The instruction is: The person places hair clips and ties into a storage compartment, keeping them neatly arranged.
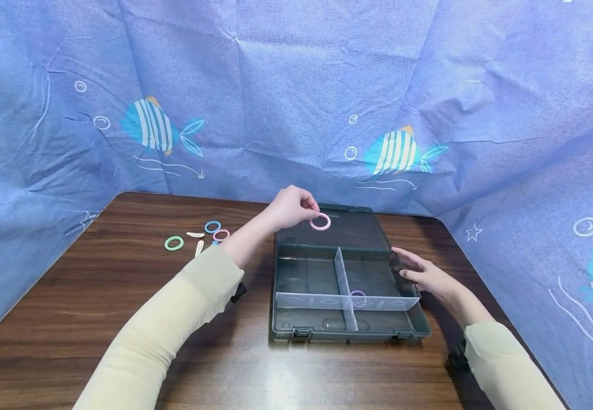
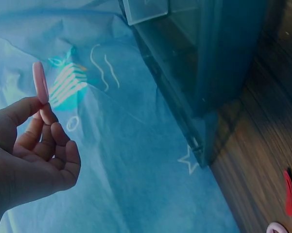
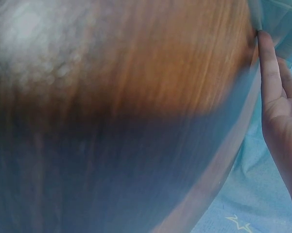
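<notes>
A pink hair tie (image 1: pixel 320 222) is pinched between the thumb and index finger of my left hand (image 1: pixel 292 206), held above the open lid of the grey divided box (image 1: pixel 350 336). The left wrist view shows the same hair tie (image 2: pixel 41 83) edge-on, with the other fingers of the hand (image 2: pixel 36 150) loosely curled. My right hand (image 1: pixel 426 278) touches the right side of the box. Its fingers look fairly straight in the right wrist view, where the hand (image 3: pixel 284 109) meets the box's edge. Inside the box, a purple hair tie (image 1: pixel 358 292) lies by the crossing dividers.
To the left on the wooden table (image 1: pixel 96 296) lie a green hair tie (image 1: pixel 174 244), a blue one (image 1: pixel 212 226), another pink one (image 1: pixel 221 232) and pale hair clips (image 1: pixel 196 234). My left forearm partly covers this group. A blue fish-print cloth (image 1: pixel 296 114) hangs behind the table.
</notes>
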A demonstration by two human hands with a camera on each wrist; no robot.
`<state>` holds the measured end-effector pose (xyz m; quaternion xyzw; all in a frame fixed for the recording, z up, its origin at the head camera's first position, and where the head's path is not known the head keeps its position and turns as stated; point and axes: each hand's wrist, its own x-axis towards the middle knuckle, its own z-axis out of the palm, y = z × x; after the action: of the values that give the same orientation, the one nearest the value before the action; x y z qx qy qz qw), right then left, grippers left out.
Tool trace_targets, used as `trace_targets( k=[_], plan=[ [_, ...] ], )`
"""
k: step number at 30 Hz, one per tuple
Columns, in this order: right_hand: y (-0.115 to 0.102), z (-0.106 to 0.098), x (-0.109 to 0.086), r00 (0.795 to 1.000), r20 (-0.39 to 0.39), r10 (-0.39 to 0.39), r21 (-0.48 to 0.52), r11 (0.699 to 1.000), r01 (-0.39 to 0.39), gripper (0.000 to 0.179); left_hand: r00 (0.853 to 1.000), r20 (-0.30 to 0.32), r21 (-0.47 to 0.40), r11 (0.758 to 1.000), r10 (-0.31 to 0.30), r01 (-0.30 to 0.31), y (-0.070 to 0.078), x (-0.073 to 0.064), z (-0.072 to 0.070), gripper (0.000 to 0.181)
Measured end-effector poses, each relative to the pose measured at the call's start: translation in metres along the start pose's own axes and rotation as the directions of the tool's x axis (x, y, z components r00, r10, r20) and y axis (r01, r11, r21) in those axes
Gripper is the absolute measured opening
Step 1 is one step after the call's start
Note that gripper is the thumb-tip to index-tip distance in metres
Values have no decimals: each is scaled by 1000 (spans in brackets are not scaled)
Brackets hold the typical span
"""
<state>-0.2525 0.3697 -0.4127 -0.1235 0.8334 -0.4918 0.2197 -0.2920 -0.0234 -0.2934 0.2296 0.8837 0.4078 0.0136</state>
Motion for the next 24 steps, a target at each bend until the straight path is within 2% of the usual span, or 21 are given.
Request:
trace_targets(
  k=[11,16,24],
  plan=[
    [0,0,0,1000,-8,8,12,1000,-8,63,997,37,-33,997,73,-72,18,10,28,9],
    [0,1,0,1000,-15,15,11,1000,-15,64,992,50,-14,994,113,-112,20,14,46,8],
    [1,1,1,1000,-14,7,23,1000,-7,63,988,69,-15,990,137,-137,20,21,75,7]
  ],
)
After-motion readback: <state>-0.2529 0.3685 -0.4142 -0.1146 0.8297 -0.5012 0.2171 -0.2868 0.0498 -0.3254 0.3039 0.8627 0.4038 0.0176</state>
